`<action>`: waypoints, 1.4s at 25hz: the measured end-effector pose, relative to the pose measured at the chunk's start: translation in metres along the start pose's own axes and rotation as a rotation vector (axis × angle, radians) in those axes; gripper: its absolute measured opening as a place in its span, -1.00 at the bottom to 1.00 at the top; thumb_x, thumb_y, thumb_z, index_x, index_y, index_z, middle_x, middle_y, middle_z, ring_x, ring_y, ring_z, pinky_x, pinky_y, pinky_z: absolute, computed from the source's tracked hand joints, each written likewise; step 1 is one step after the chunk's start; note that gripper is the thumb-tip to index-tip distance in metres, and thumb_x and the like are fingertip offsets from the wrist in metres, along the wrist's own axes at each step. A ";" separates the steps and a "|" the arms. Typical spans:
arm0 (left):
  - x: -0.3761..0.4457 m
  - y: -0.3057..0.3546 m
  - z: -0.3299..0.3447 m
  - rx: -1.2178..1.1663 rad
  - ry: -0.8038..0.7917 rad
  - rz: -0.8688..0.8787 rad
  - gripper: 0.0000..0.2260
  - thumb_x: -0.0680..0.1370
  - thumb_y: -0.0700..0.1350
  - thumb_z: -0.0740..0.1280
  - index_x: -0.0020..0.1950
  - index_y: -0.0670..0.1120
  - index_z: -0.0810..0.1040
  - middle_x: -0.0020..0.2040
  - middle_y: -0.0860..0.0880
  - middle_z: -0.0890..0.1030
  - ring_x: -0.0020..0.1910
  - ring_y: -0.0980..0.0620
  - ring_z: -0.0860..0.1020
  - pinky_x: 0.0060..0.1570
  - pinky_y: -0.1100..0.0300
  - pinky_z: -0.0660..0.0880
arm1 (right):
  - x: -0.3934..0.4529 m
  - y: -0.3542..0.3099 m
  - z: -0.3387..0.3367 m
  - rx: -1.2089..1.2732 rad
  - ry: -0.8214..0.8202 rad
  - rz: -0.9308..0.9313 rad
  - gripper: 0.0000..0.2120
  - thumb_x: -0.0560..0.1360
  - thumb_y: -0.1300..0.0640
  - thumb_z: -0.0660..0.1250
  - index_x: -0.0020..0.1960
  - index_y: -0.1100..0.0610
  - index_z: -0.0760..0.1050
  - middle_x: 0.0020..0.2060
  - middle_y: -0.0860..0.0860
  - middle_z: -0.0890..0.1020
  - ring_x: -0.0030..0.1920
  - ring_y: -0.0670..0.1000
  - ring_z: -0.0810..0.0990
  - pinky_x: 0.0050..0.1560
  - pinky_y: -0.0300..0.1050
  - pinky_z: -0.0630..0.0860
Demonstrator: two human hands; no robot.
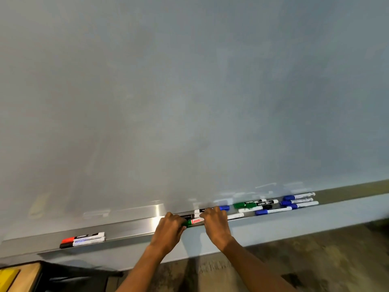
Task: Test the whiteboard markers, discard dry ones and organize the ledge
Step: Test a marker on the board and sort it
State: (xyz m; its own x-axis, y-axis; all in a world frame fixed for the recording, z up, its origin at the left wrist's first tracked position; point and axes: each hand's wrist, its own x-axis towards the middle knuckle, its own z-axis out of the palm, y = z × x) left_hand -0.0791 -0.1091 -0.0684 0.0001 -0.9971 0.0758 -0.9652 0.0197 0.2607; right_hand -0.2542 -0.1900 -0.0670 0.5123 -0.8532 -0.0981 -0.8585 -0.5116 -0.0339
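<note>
Two bare forearms rise from the bottom edge toward the metal ledge (pixel 126 227) that runs under the whiteboard (pixel 189 91). The left hand (pixel 168 228) has its fingers curled round the green cap end of a green marker (pixel 192 222), which lies along the front of the ledge at its middle. The right hand (pixel 215 223) curls over the other end of that marker; its fingers seem to pinch the white barrel, though the knuckles hide the contact.

Just behind the hands lie more markers, partly covered: a black marker (pixel 186 216) beside the left fingers, a black-and-white marker (pixel 202 210) with a blue cap (pixel 224 207) showing past the right knuckles, and a white barrel (pixel 235 216) poking out to the right of the right hand.

Further right a loose group rests on the ledge: two green-capped markers (pixel 242 205) with black labels (one reads "camlin"), then four blue markers (pixel 294 202) lying roughly parallel, caps to the left.

Well apart at the left end of the ledge sit a red-capped marker (pixel 82 238) and a black-capped marker (pixel 82 243), touching side by side.

The whiteboard is grey and smeared with faint erased marks. At the lower left corner is a wooden surface (pixel 31 272) with a yellow object (pixel 8 277) on it.
</note>
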 end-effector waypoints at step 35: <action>0.052 0.089 -0.115 -0.136 0.557 0.093 -0.75 0.60 0.16 0.24 -0.05 0.01 0.53 -0.14 0.14 0.47 -0.13 0.17 0.38 -0.17 0.29 0.35 | -0.001 0.047 -0.167 1.439 0.037 -0.110 -0.77 0.43 -0.01 0.51 -0.08 0.16 0.69 -0.28 0.00 0.71 -0.21 -0.10 0.66 -0.13 -0.27 0.55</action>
State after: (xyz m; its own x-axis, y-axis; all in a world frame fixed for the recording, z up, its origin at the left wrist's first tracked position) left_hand -0.1354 -0.1505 0.0693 0.0899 -0.8024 0.5900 -0.9256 0.1514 0.3470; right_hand -0.2916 -0.2297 0.0975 0.5571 -0.8304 -0.0045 -0.0800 -0.0483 -0.9956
